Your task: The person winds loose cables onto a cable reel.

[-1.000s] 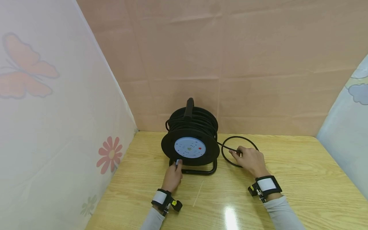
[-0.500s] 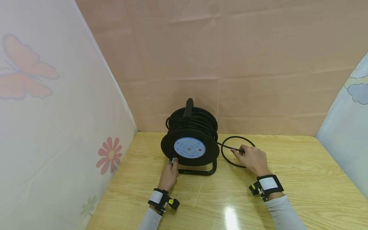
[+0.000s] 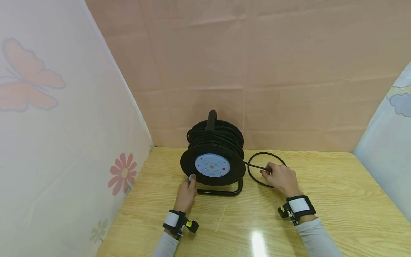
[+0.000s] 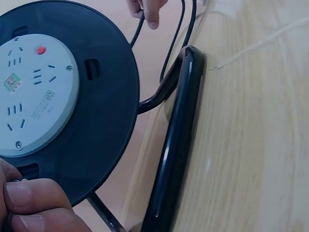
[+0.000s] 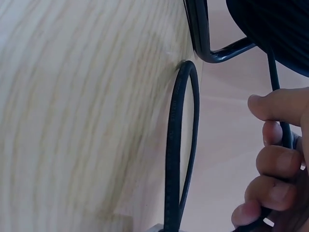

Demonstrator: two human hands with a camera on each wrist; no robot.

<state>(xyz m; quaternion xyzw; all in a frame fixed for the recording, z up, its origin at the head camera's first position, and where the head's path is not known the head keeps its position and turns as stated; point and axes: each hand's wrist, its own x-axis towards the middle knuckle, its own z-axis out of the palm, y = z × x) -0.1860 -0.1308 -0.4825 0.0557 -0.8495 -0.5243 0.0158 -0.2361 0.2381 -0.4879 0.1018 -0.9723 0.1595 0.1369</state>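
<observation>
A black cable reel [image 3: 239,167] stands on its tubular frame [image 3: 221,193], wound with black cable and topped by a carrying handle [image 3: 210,123]. Its front disc carries a pale socket panel [image 3: 212,165] with a red button [image 4: 41,50]. At the disc's lower left rim, my left hand [image 3: 186,195] grips a small grey crank knob [image 3: 191,177], mostly covered by fingers in the left wrist view. To the right of the reel, my right hand [image 3: 282,178] holds the cable [image 5: 273,72] with curled fingers. From that hand, a loop of cable [image 3: 264,153] lies on the table.
The reel stands on a wood-grain table [image 3: 337,200] close to a brown backdrop [image 3: 289,89]. A white panel with a printed flower [image 3: 123,173] rises at the left, another pale panel [image 3: 398,142] at the right. Both wrists wear camera straps [image 3: 300,205].
My left hand has carried the knob left and slightly up along the disc's lower edge, and the red button has shifted slightly down. The right hand stays nearly in place, holding the cable.
</observation>
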